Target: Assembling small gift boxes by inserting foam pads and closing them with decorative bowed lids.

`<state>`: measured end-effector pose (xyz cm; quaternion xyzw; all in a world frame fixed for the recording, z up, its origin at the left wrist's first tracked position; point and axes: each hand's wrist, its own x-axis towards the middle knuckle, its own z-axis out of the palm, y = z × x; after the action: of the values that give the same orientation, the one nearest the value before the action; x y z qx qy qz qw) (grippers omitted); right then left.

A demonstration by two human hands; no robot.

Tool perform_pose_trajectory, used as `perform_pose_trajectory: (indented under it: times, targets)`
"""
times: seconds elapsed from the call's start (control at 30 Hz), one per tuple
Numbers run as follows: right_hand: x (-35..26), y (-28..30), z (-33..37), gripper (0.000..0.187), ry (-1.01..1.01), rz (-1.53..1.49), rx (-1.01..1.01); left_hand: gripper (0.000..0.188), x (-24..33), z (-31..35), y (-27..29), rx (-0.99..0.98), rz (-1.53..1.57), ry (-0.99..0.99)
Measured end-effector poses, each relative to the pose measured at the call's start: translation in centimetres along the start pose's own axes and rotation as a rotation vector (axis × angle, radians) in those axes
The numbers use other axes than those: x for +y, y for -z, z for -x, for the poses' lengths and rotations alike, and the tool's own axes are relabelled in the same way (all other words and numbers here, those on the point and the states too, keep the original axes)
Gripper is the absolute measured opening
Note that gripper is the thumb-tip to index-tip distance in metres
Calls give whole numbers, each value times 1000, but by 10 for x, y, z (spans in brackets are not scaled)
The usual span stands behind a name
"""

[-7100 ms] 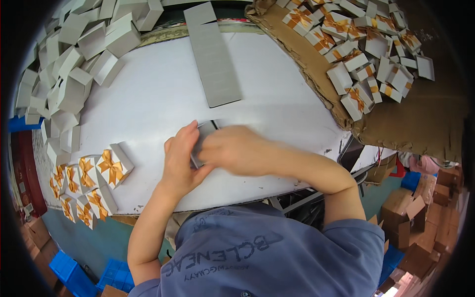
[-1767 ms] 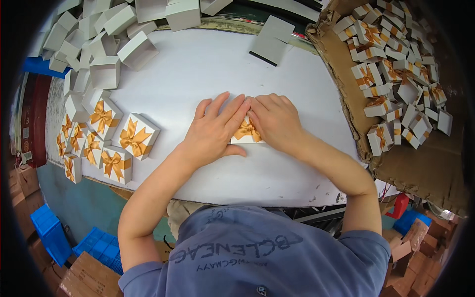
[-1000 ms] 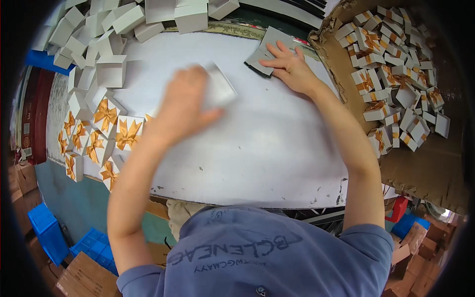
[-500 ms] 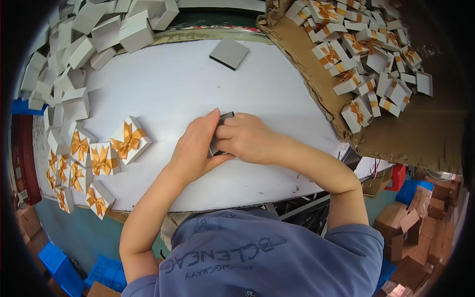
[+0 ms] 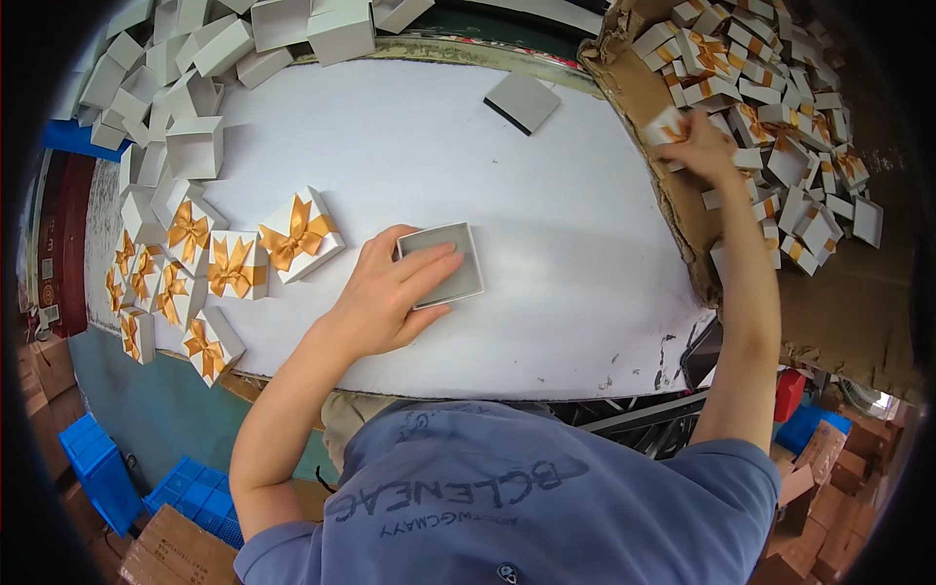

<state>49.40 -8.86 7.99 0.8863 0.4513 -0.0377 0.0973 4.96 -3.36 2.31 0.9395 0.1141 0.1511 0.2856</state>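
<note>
On the white tabletop sits an open white gift box base (image 5: 476, 255) with a grey insert inside. My left hand (image 5: 375, 297) grips it from the left, two fingers laid on the insert and the thumb by the near edge. At the far right my right hand (image 5: 704, 153) is closed on a white box lid with a gold ribbon bow (image 5: 667, 127), above the cardboard carton's edge. A heap of similar bow-topped lids (image 5: 751, 122) lies in that carton. Part of the held lid is hidden by my fingers.
A grey square pad with a dark edge (image 5: 526, 97) lies at the back of the white table (image 5: 565, 322). Bow-topped white boxes (image 5: 297, 237) stand at left. Plain open white boxes (image 5: 195, 151) pile up behind them. The carton's torn cardboard edge (image 5: 673, 224) borders the right side.
My right hand has left the box and reached far right, taking hold of a bowed lid. The left hand stays at the box, whose grey insert now shows. The view has shifted.
</note>
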Motion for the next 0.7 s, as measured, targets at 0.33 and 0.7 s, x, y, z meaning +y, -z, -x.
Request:
perform_pose_trajectory:
  times: [0.33, 0.7]
  targets:
    - [-163, -26, 156, 56, 1018, -674, 147, 83, -7, -34, -23, 366, 239, -112]
    - [-167, -19, 87, 40, 930, -595, 273, 84, -10, -28, 32, 40, -463, 221]
